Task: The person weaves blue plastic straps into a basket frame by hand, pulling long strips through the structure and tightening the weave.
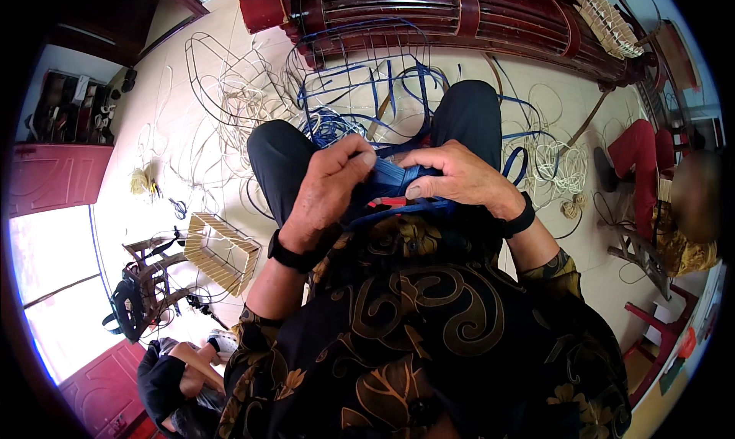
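Observation:
Over my lap is a blue piece of woven flat strips [389, 177], its strips lying side by side in a tight band. My left hand [333, 175] pinches its left end, with thumb and forefinger pressed together. On the other side, my right hand [463, 177] grips the right end between thumb and curled fingers. Something red [387, 202] shows just under the weave, near my waist. Beyond my hands, a tangle of blue strips [329, 125] lies between my knees, beside a wire frame [375, 75] partly wrapped in blue.
Loose pale cords [237, 94] and another pale coil [557, 163] spread over the floor. A dark red slatted bench [421, 14] stands ahead. To the left are a yellowish woven frame [222, 251] and scissors [178, 208]. Other people sit at lower left [172, 378] and right [639, 159].

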A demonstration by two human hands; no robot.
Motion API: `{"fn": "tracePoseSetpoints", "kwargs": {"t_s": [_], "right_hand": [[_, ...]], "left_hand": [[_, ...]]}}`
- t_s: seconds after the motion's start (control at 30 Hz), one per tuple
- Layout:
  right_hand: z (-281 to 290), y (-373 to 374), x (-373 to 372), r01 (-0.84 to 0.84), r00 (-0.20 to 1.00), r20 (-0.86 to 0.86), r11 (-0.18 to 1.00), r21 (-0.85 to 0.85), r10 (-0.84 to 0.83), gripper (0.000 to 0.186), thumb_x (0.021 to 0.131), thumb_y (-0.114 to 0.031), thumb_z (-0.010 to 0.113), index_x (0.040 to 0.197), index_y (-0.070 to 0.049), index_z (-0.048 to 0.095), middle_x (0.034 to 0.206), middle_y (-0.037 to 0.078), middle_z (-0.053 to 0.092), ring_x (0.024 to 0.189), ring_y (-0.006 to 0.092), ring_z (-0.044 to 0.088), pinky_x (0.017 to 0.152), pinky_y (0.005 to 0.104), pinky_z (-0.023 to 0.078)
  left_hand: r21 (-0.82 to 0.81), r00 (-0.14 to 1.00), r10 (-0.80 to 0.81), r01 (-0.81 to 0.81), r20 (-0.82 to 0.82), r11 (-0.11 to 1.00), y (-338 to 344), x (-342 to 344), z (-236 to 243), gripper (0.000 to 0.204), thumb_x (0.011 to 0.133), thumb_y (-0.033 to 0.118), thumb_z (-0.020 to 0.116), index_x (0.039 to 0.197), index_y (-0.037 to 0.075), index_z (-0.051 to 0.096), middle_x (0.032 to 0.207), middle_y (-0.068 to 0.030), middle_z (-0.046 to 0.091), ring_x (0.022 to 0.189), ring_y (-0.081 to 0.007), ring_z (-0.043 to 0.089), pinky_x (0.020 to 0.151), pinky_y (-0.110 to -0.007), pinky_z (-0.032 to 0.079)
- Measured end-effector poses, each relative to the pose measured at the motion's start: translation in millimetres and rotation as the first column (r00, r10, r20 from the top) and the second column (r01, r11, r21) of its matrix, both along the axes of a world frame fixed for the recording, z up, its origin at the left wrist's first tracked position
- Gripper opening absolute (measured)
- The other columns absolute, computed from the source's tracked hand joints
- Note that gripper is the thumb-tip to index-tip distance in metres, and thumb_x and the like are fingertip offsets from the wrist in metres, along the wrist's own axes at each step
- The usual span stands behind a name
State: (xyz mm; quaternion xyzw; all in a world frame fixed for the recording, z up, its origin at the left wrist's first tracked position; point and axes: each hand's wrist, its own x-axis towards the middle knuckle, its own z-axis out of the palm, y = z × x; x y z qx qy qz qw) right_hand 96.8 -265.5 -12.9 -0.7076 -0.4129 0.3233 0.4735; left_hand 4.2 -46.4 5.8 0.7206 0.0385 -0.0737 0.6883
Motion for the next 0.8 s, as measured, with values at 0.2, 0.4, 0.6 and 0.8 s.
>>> {"fn": "tracePoseSetpoints", "kwargs": {"t_s": [0.2, 0.4, 0.6, 0.8], "right_hand": [[4, -1, -7, 0.033, 0.99, -0.137, 0.999, 0.031, -0.029, 0.041, 0.079, -0.033, 0.078, 0.105, -0.003, 0.067, 0.084, 0.008, 0.069, 0.074, 0.0147, 0.064, 0.069, 0.027, 0.049], [1, 1, -7, 0.077, 0.989, -0.129, 0.995, 0.06, -0.068, 0.041, 0.078, -0.033, 0.079, 0.105, -0.005, 0.068, 0.081, 0.005, 0.068, 0.073, 0.0139, 0.063, 0.069, 0.027, 0.048], [3, 3, -9, 0.128, 0.987, -0.111, 0.989, 0.069, -0.12, 0.042, 0.078, -0.028, 0.079, 0.11, -0.005, 0.068, 0.079, 0.005, 0.068, 0.068, 0.0117, 0.062, 0.067, 0.0253, 0.048], [-6, 8, -10, 0.18, 0.97, -0.181, 0.979, 0.1, -0.16, 0.041, 0.08, -0.022, 0.078, 0.114, -0.002, 0.065, 0.077, 0.005, 0.068, 0.068, 0.0095, 0.061, 0.066, 0.0252, 0.049]], "left_hand": [[-0.085, 0.991, 0.093, -0.101, -0.092, 0.991, 5, -3, -4, 0.016, 0.099, 0.013, 0.052, 0.088, 0.002, 0.056, 0.075, 0.0009, 0.054, 0.07, -0.0062, 0.048, 0.068, -0.022, 0.042], [-0.156, 0.98, 0.169, -0.184, -0.103, 0.971, 12, -2, -13, 0.015, 0.1, 0.013, 0.049, 0.091, 0.003, 0.056, 0.079, -0.0027, 0.06, 0.073, -0.008, 0.056, 0.071, -0.022, 0.045], [-0.21, 0.965, 0.256, -0.262, -0.058, 0.942, 23, -2, -15, 0.02, 0.1, 0.018, 0.046, 0.096, 0.001, 0.055, 0.092, -0.0117, 0.065, 0.07, -0.0129, 0.061, 0.07, -0.024, 0.049], [-0.355, 0.956, 0.293, -0.275, -0.002, 0.893, 28, -2, -19, 0.02, 0.101, 0.018, 0.045, 0.097, 0.0, 0.053, 0.1, -0.0161, 0.064, 0.074, -0.0165, 0.065, 0.075, -0.028, 0.053]]}}
